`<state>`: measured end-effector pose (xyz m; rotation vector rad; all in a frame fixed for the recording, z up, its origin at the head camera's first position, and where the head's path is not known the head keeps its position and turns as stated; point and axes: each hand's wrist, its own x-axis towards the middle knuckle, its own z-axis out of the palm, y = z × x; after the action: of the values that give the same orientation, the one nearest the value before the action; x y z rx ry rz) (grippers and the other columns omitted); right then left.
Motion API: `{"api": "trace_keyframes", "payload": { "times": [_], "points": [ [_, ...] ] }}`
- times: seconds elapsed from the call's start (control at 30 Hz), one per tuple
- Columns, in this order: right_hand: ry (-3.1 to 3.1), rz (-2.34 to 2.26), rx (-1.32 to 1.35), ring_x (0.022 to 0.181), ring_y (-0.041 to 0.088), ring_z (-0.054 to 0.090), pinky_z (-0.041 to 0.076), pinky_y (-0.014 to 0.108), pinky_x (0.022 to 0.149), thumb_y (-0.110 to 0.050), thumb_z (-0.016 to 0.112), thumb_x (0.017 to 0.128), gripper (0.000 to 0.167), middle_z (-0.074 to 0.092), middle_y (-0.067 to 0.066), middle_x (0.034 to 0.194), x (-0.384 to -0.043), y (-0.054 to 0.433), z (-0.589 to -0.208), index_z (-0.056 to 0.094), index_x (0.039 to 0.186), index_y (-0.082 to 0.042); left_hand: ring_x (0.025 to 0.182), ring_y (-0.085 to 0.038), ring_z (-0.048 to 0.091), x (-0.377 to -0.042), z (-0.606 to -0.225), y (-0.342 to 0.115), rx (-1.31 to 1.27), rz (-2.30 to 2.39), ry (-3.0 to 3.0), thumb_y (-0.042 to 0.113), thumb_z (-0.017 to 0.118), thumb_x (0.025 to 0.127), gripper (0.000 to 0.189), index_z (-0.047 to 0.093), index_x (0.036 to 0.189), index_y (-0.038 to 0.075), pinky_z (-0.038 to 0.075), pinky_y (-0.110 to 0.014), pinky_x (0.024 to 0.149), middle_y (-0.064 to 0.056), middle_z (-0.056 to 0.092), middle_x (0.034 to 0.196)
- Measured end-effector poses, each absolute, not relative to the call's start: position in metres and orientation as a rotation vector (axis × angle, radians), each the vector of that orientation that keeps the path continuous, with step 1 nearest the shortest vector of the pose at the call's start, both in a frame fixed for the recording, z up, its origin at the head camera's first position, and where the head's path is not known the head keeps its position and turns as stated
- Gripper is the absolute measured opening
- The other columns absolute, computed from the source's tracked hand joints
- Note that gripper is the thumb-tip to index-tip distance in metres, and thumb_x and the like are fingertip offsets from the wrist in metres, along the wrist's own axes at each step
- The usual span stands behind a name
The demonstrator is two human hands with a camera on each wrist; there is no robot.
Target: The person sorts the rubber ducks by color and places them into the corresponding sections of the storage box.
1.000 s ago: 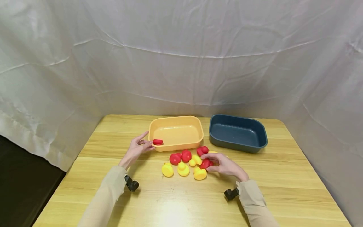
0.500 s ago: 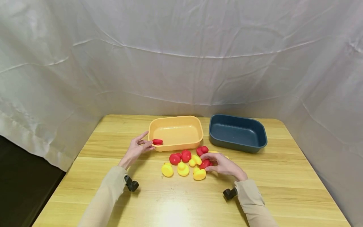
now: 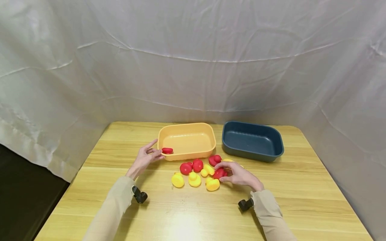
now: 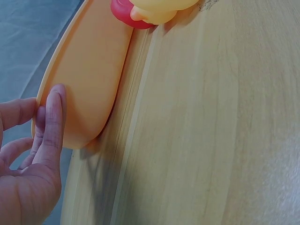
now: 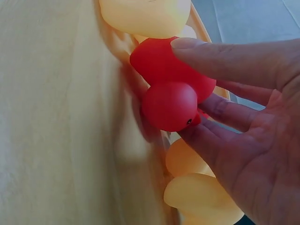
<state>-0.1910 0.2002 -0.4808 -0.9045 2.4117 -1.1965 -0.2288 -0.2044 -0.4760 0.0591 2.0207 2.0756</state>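
Observation:
My left hand (image 3: 145, 158) holds the front left corner of a light orange bin (image 3: 193, 156), with thumb and fingers at its rim and wall. Inside that corner lies a small red object (image 3: 167, 151), partly hidden by the bin's front wall. My right hand (image 3: 239, 174) grips a red rubber duck (image 5: 169, 105) between thumb and fingers; in the right wrist view its round head and beak face down and toward the palm. Close around it on the table are a yellow duck (image 3: 212, 184), another yellow duck (image 3: 208, 170) and a red duck (image 3: 214, 160).
A dark blue bin (image 3: 253, 155) stands at the back right, with nothing in it. Left of the right hand lie more ducks, including a red one (image 3: 186, 168), a yellow one (image 3: 178, 180) and another yellow one (image 3: 194, 179). A pale curtain (image 3: 199, 67) hangs behind the wooden table (image 3: 144, 221).
The right hand and the red duck in it shift slightly left, then back right; the yellow duck beside them moves a little likewise. The left hand stays on the light orange bin.

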Motion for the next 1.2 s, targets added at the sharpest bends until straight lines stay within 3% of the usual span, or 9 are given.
{"api": "trace_keyframes", "payload": {
  "times": [0.27, 0.77, 1.2],
  "points": [
    [2.361, -1.264, -0.911, 0.112, 0.032, 0.066, 0.056, 0.044, 0.103, -0.007, 0.075, 0.088, 0.041, 0.064, 0.020, 0.129, -0.194, 0.203, -0.478, 0.061, 0.126, 0.001, 0.084, -0.011, 0.075, -0.230, -0.477, -0.205, 0.062, 2.080, 2.016, 0.002, 0.058, 0.100, 0.073, 0.019, 0.161, 0.006, 0.060, -0.030, 0.093, 0.001, 0.064, 0.093],
    [2.358, -1.405, -0.884, 0.123, 0.040, 0.061, 0.049, 0.042, 0.110, -0.007, 0.081, 0.083, 0.051, 0.062, 0.026, 0.130, -0.202, 0.203, -0.469, 0.060, 0.127, 0.007, 0.084, -0.010, 0.075, -0.230, -0.478, -0.205, 0.054, 2.083, 2.005, 0.003, 0.057, 0.101, 0.072, 0.018, 0.161, 0.008, 0.061, -0.026, 0.091, 0.000, 0.064, 0.094],
    [2.453, -1.325, -0.868, 0.113, 0.030, 0.066, 0.056, 0.035, 0.104, -0.011, 0.082, 0.083, 0.049, 0.068, 0.016, 0.125, -0.217, 0.194, -0.451, 0.063, 0.128, -0.002, 0.087, -0.013, 0.076, -0.228, -0.474, -0.205, 0.071, 2.064, 2.016, 0.003, 0.058, 0.101, 0.073, 0.018, 0.161, 0.007, 0.059, -0.033, 0.096, -0.001, 0.065, 0.095]
  ]
}}
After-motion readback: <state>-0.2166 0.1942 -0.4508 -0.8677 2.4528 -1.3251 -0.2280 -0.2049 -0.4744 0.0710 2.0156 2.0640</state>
